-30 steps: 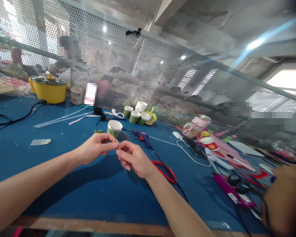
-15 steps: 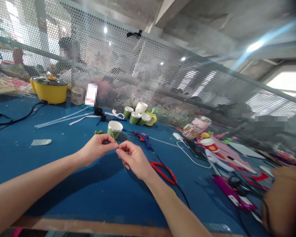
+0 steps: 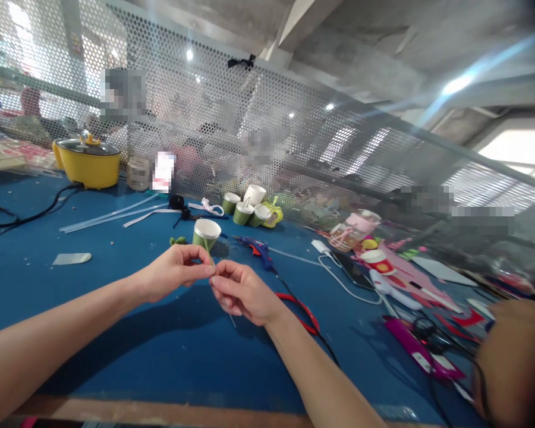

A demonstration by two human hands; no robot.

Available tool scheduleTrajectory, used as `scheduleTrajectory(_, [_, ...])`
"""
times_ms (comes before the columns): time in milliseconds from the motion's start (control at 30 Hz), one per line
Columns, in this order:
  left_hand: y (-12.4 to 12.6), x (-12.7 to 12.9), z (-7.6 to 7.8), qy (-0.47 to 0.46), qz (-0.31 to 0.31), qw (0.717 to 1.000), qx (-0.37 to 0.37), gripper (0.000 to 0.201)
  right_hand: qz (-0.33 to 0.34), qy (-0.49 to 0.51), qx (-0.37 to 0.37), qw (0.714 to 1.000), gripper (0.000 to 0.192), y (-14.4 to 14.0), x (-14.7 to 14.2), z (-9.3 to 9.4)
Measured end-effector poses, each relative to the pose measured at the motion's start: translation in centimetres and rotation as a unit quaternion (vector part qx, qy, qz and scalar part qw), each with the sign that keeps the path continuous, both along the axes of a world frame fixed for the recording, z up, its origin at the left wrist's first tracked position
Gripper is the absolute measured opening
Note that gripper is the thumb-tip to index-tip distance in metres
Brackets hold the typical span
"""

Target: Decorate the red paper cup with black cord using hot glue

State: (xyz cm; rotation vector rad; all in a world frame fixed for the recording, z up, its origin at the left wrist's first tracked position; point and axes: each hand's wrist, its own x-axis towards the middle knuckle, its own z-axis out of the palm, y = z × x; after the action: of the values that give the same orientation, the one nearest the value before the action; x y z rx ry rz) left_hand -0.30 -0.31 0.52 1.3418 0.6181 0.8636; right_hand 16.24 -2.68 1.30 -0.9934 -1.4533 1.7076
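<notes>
My left hand (image 3: 181,270) and my right hand (image 3: 243,291) meet over the middle of the blue table, fingertips pinched together on a thin green strand (image 3: 210,257). Its pale lower end hangs below my right fingers. Just behind my left hand stands a small green-wrapped white cup (image 3: 207,229), its base partly hidden by the fingers. A tuft of green material (image 3: 177,241) lies to the left of that cup. Further back and to the right is a blue glue gun (image 3: 258,249). Red-handled pliers or scissors (image 3: 307,312) lie partly behind my right forearm.
Several green and white cups (image 3: 244,212) stand near the perforated metal screen (image 3: 285,119). A yellow electric pot (image 3: 89,163) and a glass jar (image 3: 138,173) are at back left. At right lie a phone (image 3: 354,270), a purple packet (image 3: 421,351), cables, and another person's arm (image 3: 515,356).
Both hands have shifted very slightly down while keeping their pinch. More of the strand shows above the fingertips and below my right hand.
</notes>
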Motion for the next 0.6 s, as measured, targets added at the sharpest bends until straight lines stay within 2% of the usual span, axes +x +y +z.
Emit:
scheduleTrajectory(167, [0.04,0.03,-0.11,0.020,0.032,0.999,0.016,0.019,-0.052,0.003,0.013,0.999,0.024,0.19,-0.22,-0.25])
scheduleTrajectory(367, [0.22,0.34,-0.40,0.037,0.076,0.996,0.005,0.020,-0.120,-0.074,0.109,0.984,0.021,0.21,-0.65,-0.79])
scheduleTrajectory(500, [0.29,0.53,-0.79,0.039,0.078,0.996,-0.010,0.021,-0.125,-0.128,0.147,0.973,0.019,-0.12,-0.87,-0.81])
scheduleTrajectory(600, [0.13,0.48,-0.62,0.022,0.052,0.998,-0.017,0.022,-0.093,-0.104,0.108,0.984,0.019,-0.15,-0.57,-0.67])
